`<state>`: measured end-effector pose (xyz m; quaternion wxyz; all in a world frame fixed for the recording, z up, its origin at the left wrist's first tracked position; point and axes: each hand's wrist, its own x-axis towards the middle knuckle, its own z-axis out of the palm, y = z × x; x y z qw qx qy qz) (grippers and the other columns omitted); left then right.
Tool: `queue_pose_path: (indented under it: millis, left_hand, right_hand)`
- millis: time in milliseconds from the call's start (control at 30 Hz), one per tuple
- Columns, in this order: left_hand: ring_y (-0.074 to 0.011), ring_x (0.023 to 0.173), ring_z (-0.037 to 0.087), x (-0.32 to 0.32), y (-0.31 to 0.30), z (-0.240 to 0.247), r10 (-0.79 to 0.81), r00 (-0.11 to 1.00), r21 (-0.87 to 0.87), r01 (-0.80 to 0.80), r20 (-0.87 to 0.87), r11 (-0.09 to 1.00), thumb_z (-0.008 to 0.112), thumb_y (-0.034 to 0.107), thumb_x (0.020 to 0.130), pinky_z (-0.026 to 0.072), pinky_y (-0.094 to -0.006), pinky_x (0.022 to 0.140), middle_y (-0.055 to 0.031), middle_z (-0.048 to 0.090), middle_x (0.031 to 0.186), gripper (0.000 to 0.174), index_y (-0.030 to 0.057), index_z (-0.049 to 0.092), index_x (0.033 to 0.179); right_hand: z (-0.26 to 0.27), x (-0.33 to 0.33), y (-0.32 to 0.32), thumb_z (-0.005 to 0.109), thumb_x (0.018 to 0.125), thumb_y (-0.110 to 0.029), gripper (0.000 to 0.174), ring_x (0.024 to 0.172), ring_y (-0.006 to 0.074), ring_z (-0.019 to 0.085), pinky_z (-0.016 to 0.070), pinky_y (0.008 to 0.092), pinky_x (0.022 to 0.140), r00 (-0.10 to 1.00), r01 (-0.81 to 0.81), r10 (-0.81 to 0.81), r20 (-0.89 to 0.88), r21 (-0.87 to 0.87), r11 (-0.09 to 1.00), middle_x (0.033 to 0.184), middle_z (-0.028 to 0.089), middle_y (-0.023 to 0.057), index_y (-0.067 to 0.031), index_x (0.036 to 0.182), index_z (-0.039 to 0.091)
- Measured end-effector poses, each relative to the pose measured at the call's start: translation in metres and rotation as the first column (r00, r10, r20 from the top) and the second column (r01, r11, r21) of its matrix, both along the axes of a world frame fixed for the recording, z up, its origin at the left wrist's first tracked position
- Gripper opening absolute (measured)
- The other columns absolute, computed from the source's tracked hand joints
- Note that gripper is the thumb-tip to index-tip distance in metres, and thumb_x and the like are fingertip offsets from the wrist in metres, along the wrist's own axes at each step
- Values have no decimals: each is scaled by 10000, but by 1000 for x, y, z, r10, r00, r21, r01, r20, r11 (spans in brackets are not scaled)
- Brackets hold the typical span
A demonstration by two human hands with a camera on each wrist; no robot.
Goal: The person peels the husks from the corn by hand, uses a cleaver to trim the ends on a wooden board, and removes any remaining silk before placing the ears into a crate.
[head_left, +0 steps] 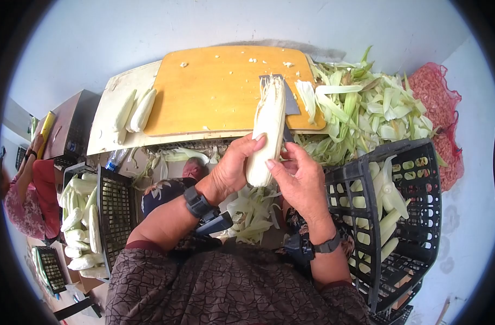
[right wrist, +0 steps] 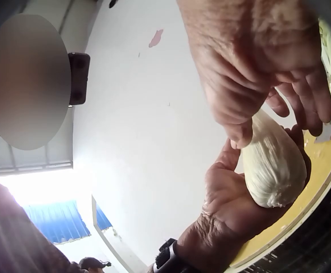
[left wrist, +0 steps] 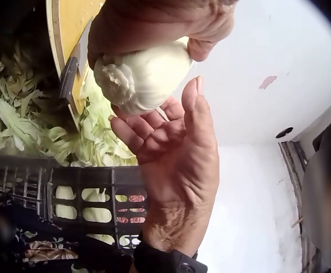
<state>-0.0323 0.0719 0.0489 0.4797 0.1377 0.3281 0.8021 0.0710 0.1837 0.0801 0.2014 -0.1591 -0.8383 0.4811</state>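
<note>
An ear of corn (head_left: 265,132), mostly stripped to pale inner husk with frayed silk at its far end, is gripped by my left hand (head_left: 234,162), thumb along its side. My right hand (head_left: 301,176) is at the near end, thumb close against the husk. In the left wrist view the right hand's palm (left wrist: 179,153) faces up, its fingers loosely extended by the ear's blunt base (left wrist: 120,85). Beyond the ear, a broad-bladed knife (head_left: 292,103) lies on the yellow board (head_left: 204,92), its dark handle (left wrist: 68,77) at the board's edge.
Peeled ears (head_left: 142,111) lie left of the board. Loose husks (head_left: 366,103) pile at its right, beside red mesh sacks (head_left: 434,92). Black crates stand at right (head_left: 372,216) and left (head_left: 117,211), both with corn. Another person (head_left: 33,200) is at far left.
</note>
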Motion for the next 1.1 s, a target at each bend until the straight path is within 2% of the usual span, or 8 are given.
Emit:
queue_pose_path:
  millis: [133, 233, 333, 433, 700, 833, 933, 1100]
  left_hand:
    - [-217, 922, 570, 9, 0, 9, 37, 999, -12, -37, 6, 999, 583, 339, 818, 481, -331, 802, -137, 563, 1019, 490, -20, 465, 1130]
    - [-188, 913, 566, 10, 2, 4, 74, 997, -71, -76, -28, 995, 570, 342, 829, 478, -319, 800, -114, 560, 1014, 480, -14, 469, 1134]
    - [-180, 926, 555, 9, 3, 4, 33, 999, -105, -37, -38, 994, 567, 342, 832, 461, -316, 820, -102, 557, 1029, 466, 1, 474, 1135]
    - [-181, 949, 542, 6, 3, 3, 19, 997, -126, -29, -78, 992, 559, 358, 834, 439, -320, 847, -100, 554, 1037, 479, 0, 470, 1139]
    - [-247, 975, 542, -7, 0, 8, 182, 980, -78, -188, -77, 979, 515, 393, 853, 463, -381, 834, -132, 561, 1018, 480, -2, 473, 1123]
    - [-251, 955, 552, -6, -4, 7, 172, 984, -46, -175, -50, 984, 534, 410, 836, 468, -378, 823, -138, 570, 1001, 489, 7, 481, 1108]
    - [-246, 944, 557, -6, -6, 4, 117, 993, -6, -117, -12, 993, 544, 382, 836, 472, -371, 815, -135, 573, 998, 463, 13, 480, 1108]
    - [-198, 928, 565, 6, -3, 5, 91, 996, -66, -93, -24, 993, 526, 268, 867, 478, -342, 799, -104, 574, 1015, 364, 28, 468, 1136]
  right_hand:
    - [1, 0, -1, 691, 713, -279, 556, 796, 278, 627, 487, 360, 702, 991, -60, 54, 124, 44, 997, 864, 620, 190, 57, 1109, 493]
    - [-1, -2, -6, 684, 709, -273, 542, 820, 311, 616, 474, 379, 737, 984, -94, 118, 131, -176, 980, 879, 611, 209, 52, 1097, 490]
    - [-5, -2, -6, 668, 735, -96, 439, 820, 185, 614, 495, 285, 705, 983, -100, 123, 133, -172, 980, 927, 613, 145, 48, 1105, 481]
    - [4, 0, -7, 677, 708, -92, 413, 775, 176, 625, 492, 287, 688, 984, -75, 87, 153, -83, 994, 861, 632, 150, 40, 1060, 506]
    - [11, 2, -23, 719, 638, -236, 470, 710, 320, 628, 486, 381, 667, 941, -121, 36, 336, 238, 964, 770, 629, 182, 28, 986, 543]
    - [13, 3, -22, 713, 658, -227, 432, 671, 302, 631, 491, 367, 641, 930, -173, 57, 364, 294, 940, 744, 629, 170, 34, 965, 557]
    - [10, 3, -15, 664, 741, -139, 283, 614, 207, 628, 495, 294, 586, 994, -60, 40, 104, 190, 980, 712, 632, 154, 44, 938, 574]
    - [2, 2, -1, 650, 748, -108, 163, 550, 194, 601, 472, 278, 528, 992, 78, -65, -109, 112, 991, 637, 603, 118, 12, 844, 597]
